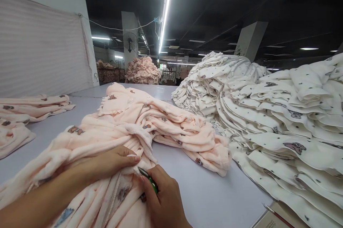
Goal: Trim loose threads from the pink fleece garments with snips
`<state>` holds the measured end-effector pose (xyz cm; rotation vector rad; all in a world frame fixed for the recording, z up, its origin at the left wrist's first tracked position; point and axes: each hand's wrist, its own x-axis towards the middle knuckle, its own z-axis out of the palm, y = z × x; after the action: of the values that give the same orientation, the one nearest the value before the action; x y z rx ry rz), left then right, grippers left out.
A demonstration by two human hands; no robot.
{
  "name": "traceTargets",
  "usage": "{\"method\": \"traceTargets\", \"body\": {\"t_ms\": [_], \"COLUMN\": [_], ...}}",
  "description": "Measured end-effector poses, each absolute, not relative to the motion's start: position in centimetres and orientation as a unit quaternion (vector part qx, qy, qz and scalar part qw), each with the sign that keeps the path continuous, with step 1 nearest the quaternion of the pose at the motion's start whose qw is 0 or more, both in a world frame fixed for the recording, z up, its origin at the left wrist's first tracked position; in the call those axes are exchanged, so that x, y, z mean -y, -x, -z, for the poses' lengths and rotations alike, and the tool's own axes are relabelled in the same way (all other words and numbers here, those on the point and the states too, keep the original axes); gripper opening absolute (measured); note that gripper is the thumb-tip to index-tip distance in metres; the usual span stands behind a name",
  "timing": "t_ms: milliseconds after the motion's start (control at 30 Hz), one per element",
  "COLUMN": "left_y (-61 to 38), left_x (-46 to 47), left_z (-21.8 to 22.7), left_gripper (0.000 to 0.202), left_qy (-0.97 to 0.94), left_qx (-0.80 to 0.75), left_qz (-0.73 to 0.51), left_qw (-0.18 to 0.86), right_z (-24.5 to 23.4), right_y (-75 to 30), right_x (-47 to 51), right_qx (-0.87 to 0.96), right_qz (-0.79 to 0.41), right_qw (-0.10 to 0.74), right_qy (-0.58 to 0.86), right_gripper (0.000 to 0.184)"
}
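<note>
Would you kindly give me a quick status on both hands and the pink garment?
Left hand pressing the pink garment flat. Right hand gripping a green-handled tool, tip at the fabric edge. White stacks piled to the right, apart.

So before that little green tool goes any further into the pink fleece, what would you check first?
1. Left hand pressing the pale pink fleece garment flat: ok.
2. Right hand gripping the small green-handled metal tool: ok.
3. Tool tip at the fabric edge: ok.
4. Left fingertips away from the tip: not ok, very close.
5. What the tip is working on: cannot tell.
</note>
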<state>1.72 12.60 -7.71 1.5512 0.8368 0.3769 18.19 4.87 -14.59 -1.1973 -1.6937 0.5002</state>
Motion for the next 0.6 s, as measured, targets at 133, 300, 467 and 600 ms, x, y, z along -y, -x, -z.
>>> {"method": "traceTargets", "body": {"t_ms": [133, 300, 467, 600], "left_y": [-1.7, -0.7, -0.2, -0.5], "left_x": [-12.2, -14.0, -16.8, -17.0], "left_z": [7.2, 6.1, 5.4, 5.0], "left_gripper": [0.037, 0.035, 0.054, 0.056], "left_qy": [-0.703, -0.681, -0.648, -0.624], "left_qx": [-0.346, -0.307, -0.317, -0.323], "left_qz": [-0.234, -0.301, -0.288, -0.302], "left_qw": [0.576, 0.593, 0.630, 0.644], "right_z": [14.8, 15.5, 17.0, 17.3], "right_y": [-18.5, -18.0, -16.1, -15.6], "right_x": [-5.3, -5.7, -5.4, -6.1], "right_qx": [0.561, 0.448, 0.456, 0.453], "right_qz": [-0.356, -0.451, -0.491, -0.490], "right_qw": [0.584, 0.613, 0.586, 0.577], "right_qy": [0.467, 0.469, 0.455, 0.471], "right_gripper": [0.033, 0.044, 0.044, 0.023]}}
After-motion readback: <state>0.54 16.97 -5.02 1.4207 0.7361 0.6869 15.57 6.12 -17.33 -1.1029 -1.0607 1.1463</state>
